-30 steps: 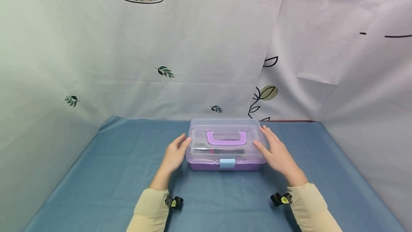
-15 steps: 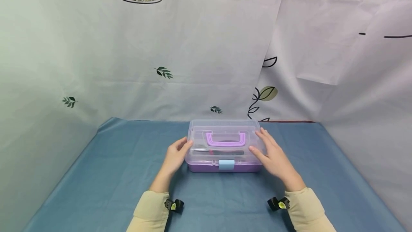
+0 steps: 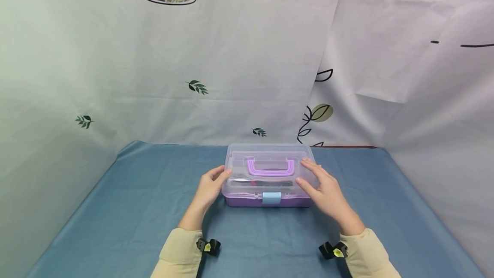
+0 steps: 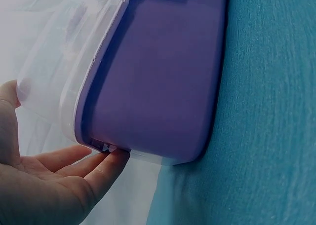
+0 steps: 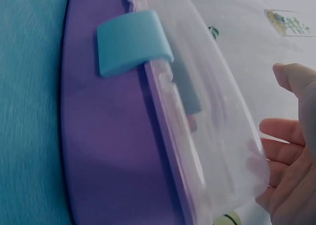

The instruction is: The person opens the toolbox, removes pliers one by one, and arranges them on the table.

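Our left hand grips the left end of the purple box — thumb on its clear lid, fingers underneath the rim. Our right hand, loosely spread, hangs at the opposite end (contact unclear). Between them the box lies crosswise on the bench, blue latch facing us.

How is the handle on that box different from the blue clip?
The handle is purple, while the clip is light blue. The handle is a wide bent bar with a gap in the middle; the clip is a narrower, solid tab. The handle sits on top of the see-through lid, but the clip is at the front, where the lid meets the purple bottom. Both are parts of the same box.
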Available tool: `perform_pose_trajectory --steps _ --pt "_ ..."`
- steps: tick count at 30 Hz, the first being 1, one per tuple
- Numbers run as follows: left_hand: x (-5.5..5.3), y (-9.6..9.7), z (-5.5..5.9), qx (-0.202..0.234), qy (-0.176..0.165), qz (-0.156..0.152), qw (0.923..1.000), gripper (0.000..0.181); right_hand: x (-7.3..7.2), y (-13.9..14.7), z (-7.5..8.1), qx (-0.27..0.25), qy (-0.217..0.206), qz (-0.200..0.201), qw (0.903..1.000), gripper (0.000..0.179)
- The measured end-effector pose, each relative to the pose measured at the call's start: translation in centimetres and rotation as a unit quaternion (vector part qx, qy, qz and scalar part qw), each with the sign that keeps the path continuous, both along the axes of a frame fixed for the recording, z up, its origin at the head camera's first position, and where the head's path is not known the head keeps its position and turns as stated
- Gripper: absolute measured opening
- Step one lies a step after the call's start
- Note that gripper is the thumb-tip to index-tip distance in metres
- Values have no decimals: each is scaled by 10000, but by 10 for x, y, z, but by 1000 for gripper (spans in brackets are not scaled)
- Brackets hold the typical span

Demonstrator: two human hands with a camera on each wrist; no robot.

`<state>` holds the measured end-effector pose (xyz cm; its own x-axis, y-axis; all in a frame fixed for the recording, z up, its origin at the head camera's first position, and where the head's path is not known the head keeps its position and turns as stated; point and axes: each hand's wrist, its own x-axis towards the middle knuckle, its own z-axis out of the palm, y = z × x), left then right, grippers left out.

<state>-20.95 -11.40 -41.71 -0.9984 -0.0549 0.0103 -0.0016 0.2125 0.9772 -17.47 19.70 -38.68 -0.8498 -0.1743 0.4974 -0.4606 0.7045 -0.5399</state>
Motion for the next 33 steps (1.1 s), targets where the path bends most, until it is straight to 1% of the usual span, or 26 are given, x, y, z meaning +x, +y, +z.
perform_pose_trajectory --steps 2,5,9,13,15,17,20,22,25,27,30,33 --pt "0 0 0 -7 -11 1 10000 59 2 -2 1 -123 147 8 9998 48" --pt "-1 0 1 -21 -43 -33 10000 60 6 -6 4 -297 241 15 9993 44" --pt "-3 0 1 -19 -43 -65 10000 61 10 -12 5 -537 438 147 9975 40" --pt "-5 0 0 22 -16 -32 10000 60 12 -18 5 -839 730 471 9927 37" --pt "-4 1 0 38 -19 -24 10000 60 13 -20 5 -1055 771 671 9892 36" --pt "-4 1 0 55 -32 -18 10000 60 14 -22 5 -1334 713 897 9844 34" --pt "-4 1 0 75 -54 -22 10000 60 16 -24 6 -1867 415 1235 9737 30" --pt "-3 1 0 78 -69 -43 9999 60 16 -26 6 -2194 177 1459 9645 28" --pt "-2 1 0 56 -91 -76 9999 61 17 -28 7 -2614 -351 1720 9491 25" --pt "-2 0 0 39 -103 -89 9999 62 17 -30 7 -2779 -826 1815 9397 25" --pt "-1 0 0 1 -112 -88 9999 62 18 -33 8 -2886 -1689 1848 9241 32" --pt "1 -1 1 -27 -123 -106 9999 62 20 -36 8 -2907 -2566 1816 9037 41"
